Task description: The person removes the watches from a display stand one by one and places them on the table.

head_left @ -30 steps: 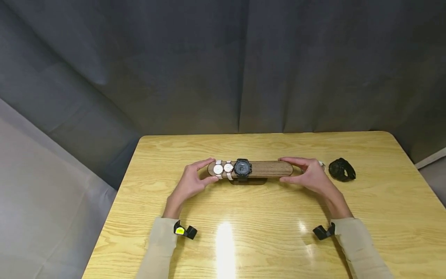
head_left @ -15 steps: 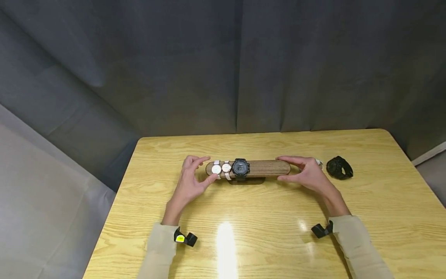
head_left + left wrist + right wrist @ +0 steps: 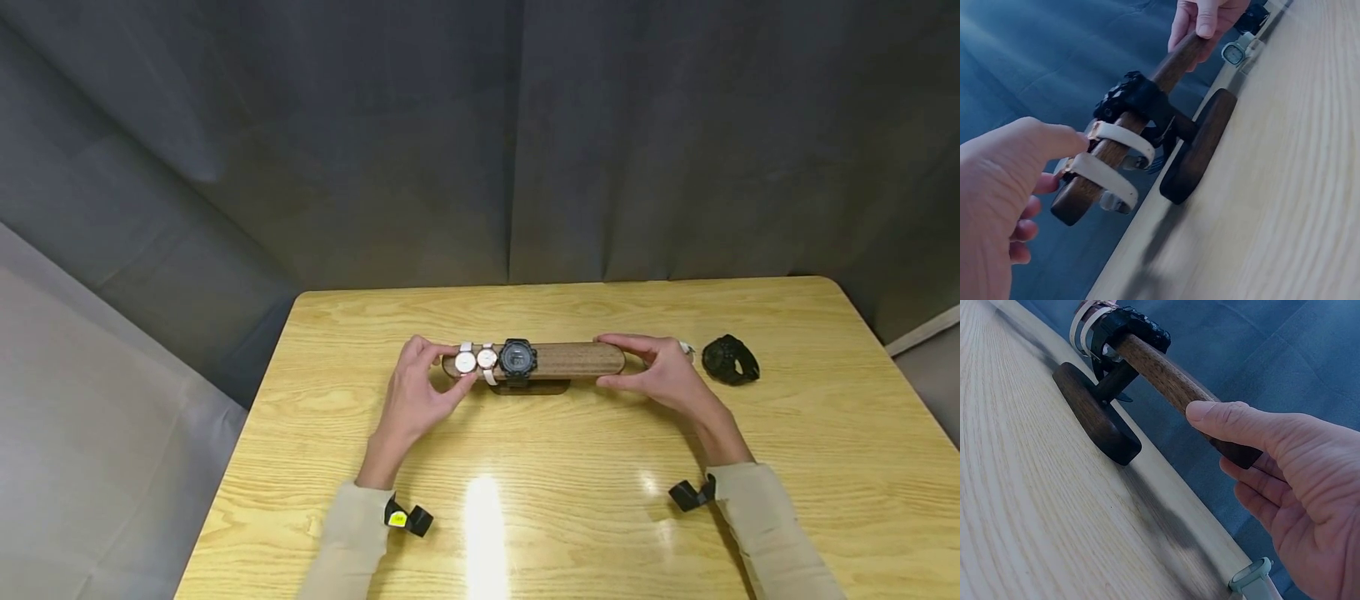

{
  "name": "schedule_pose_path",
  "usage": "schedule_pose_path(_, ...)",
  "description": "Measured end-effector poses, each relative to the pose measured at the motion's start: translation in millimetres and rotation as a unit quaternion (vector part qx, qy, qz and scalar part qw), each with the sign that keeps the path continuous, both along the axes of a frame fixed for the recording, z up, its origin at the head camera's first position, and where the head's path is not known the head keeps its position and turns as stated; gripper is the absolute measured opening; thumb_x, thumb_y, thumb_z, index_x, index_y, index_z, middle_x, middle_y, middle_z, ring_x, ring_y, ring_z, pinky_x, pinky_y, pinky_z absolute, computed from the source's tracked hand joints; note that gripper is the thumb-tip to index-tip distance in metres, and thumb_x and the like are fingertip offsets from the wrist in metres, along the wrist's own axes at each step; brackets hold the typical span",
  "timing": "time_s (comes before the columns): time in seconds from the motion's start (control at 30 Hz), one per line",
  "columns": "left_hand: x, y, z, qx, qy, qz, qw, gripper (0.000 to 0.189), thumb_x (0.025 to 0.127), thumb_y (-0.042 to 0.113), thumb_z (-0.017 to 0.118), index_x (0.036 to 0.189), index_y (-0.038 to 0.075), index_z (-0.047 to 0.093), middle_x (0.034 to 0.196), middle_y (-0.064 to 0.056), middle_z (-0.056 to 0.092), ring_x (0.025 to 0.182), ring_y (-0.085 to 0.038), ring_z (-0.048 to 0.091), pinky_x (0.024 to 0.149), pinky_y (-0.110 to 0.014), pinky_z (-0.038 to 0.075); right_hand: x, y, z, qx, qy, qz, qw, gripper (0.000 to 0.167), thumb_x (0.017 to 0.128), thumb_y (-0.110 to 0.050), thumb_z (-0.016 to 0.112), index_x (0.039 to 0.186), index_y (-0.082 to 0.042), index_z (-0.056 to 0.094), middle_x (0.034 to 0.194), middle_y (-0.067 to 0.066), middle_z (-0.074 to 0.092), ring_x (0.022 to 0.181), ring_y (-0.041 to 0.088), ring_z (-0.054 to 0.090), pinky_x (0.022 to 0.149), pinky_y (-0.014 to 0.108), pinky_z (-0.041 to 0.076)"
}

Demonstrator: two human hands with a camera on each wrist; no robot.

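Note:
A dark wooden watch stand (image 3: 581, 360) stands on the table, its long bar raised on a short post over an oval base (image 3: 1200, 150). Two white-strapped wristwatches, the outer one (image 3: 466, 362) and the inner one (image 3: 487, 358), circle the bar's left end. Beside them a chunky black digital watch (image 3: 518, 358) wraps the bar near its middle. My left hand (image 3: 416, 396) pinches the outer white-strapped watch between thumb and index finger; its other fingers curl behind the bar in the left wrist view. At the bar's bare right end, my right hand (image 3: 663, 379) grips with thumb and fingers.
To the right lies another black watch (image 3: 730, 361) on the wooden table (image 3: 570, 492). A pale green watch (image 3: 1250, 575) sits near it, mostly behind my right hand in the head view. Dark curtain (image 3: 517, 150) hangs beyond the table's back edge.
My left fingers lifted off the stand's left end, then closed slightly farther right on the outer white-strapped watch. The right hand keeps its grip on the bar.

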State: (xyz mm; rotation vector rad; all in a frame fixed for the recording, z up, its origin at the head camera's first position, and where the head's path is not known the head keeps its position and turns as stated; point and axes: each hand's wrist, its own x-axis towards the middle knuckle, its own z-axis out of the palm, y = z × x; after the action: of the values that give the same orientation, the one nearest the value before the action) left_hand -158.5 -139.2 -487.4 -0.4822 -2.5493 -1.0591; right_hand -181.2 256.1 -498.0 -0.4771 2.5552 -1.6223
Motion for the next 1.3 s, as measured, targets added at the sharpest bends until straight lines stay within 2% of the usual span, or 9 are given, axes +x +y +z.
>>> schedule_pose_path(0.13,2.2,4.3,-2.3,0.006,0.02,0.006,0.9998,0.043,0.082,0.032,0.09,0.113,0.009,0.072,0.099,-0.006,0.055,0.089,-0.03,0.055,0.071,-0.029,0.047,1.0,0,-0.7,0.0,-0.003,0.001,1.0,0.059,0.082,-0.022,0.092,0.136,-0.019,0.071,0.137,0.006,0.07,0.138,0.027,0.056,0.095,0.031,0.054)
schedule_pose_path(0.33,4.9,10.5,-3.4,0.015,0.04,0.02,0.9989,0.043,0.081,0.03,0.09,0.111,0.005,0.071,0.099,-0.007,0.057,0.089,-0.024,0.055,0.073,-0.029,0.05,1.6,0,0.6,-0.002,-0.004,0.003,1.0,0.059,0.082,-0.022,0.092,0.136,-0.019,0.071,0.137,0.006,0.07,0.139,0.029,0.055,0.101,0.028,0.053)
schedule_pose_path(0.57,6.0,17.3,-7.0,0.04,0.031,0.035,0.9981,0.041,0.08,0.024,0.088,0.107,0.002,0.066,0.1,-0.008,0.059,0.088,-0.022,0.056,0.075,-0.034,0.057,3.0,0,2.1,-0.005,-0.003,0.001,1.0,0.058,0.082,-0.019,0.092,0.136,-0.017,0.071,0.137,0.008,0.07,0.139,0.029,0.055,0.085,0.035,0.051)
schedule_pose_path(0.8,8.1,20.5,-10.0,0.064,0.025,0.042,0.9968,0.037,0.079,0.019,0.085,0.101,0.001,0.062,0.098,-0.009,0.059,0.087,-0.029,0.06,0.074,-0.04,0.061,5.6,1,1.9,0.001,-0.004,0.0,1.0,0.058,0.082,-0.021,0.092,0.136,-0.017,0.071,0.137,0.006,0.07,0.138,0.025,0.056,0.095,0.028,0.053)
schedule_pose_path(0.93,9.8,20.2,-10.1,0.065,0.024,0.05,0.9963,0.035,0.078,0.019,0.084,0.098,0.001,0.061,0.095,-0.009,0.059,0.083,-0.033,0.061,0.069,-0.037,0.06,6.2,0,2.1,-0.007,-0.007,0.001,1.0,0.058,0.082,-0.019,0.092,0.136,-0.016,0.071,0.137,0.008,0.069,0.139,0.026,0.055,0.093,0.026,0.053)
schedule_pose_path(1.07,8.8,19.8,-9.1,0.063,0.033,0.052,0.9961,0.034,0.077,0.017,0.084,0.096,0.001,0.061,0.093,-0.008,0.059,0.081,-0.032,0.061,0.064,-0.029,0.056,5.4,1,2.9,-0.007,-0.003,0.001,1.0,0.058,0.082,-0.018,0.092,0.136,-0.015,0.071,0.138,0.008,0.069,0.14,0.029,0.054,0.084,0.032,0.052)
schedule_pose_path(1.17,7.7,19.5,-9.0,0.062,0.038,0.053,0.996,0.033,0.076,0.016,0.084,0.095,0.001,0.061,0.092,-0.008,0.059,0.079,-0.031,0.06,0.063,-0.025,0.053,5.5,1,3.4,0.0,0.001,0.001,1.0,0.058,0.082,-0.019,0.092,0.136,-0.015,0.071,0.138,0.009,0.069,0.14,0.03,0.054,0.083,0.032,0.052)
schedule_pose_path(1.3,7.2,18.7,-9.1,0.06,0.04,0.058,0.9957,0.032,0.075,0.015,0.084,0.094,0.001,0.062,0.09,-0.008,0.059,0.077,-0.029,0.06,0.062,-0.025,0.053,5.9,0,4.6,0.003,0.0,-0.001,1.0,0.058,0.082,-0.02,0.092,0.136,-0.015,0.071,0.137,0.008,0.069,0.139,0.029,0.055,0.095,0.024,0.053)
